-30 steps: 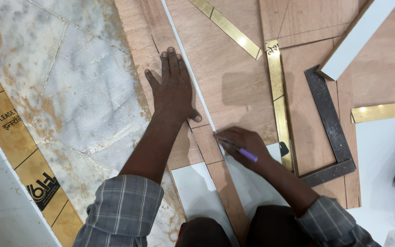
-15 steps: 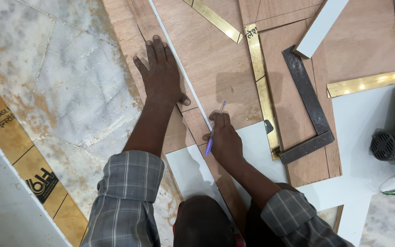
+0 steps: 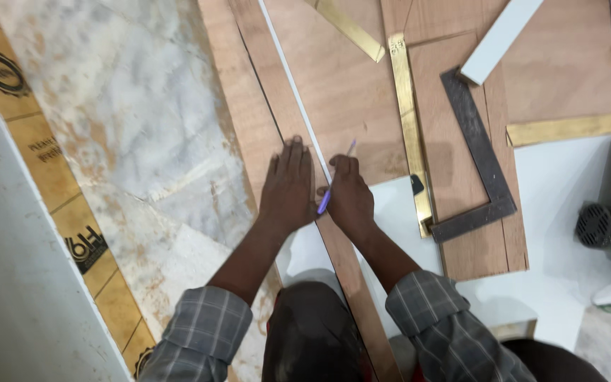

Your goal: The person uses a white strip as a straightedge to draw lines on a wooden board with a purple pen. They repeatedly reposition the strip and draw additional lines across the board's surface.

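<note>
Down on the marble floor point(image 3: 129, 120), left hand point(image 3: 290, 185) presses flat on plywood point(image 3: 341, 92), right fingers point(image 3: 342, 168) pinching a pen point(image 3: 335, 187).

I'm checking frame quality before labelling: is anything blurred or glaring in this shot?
Head view: left hand, right hand and purple pen slightly motion-soft; steel square and brass strip sharp; even lighting, soft shadows, mild sheen on brass, no harsh glare.

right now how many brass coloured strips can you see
3: one brass strip slanting at top centre, one running down beside the steel square, one lying flat at right. More may lie outside the frame.
</note>
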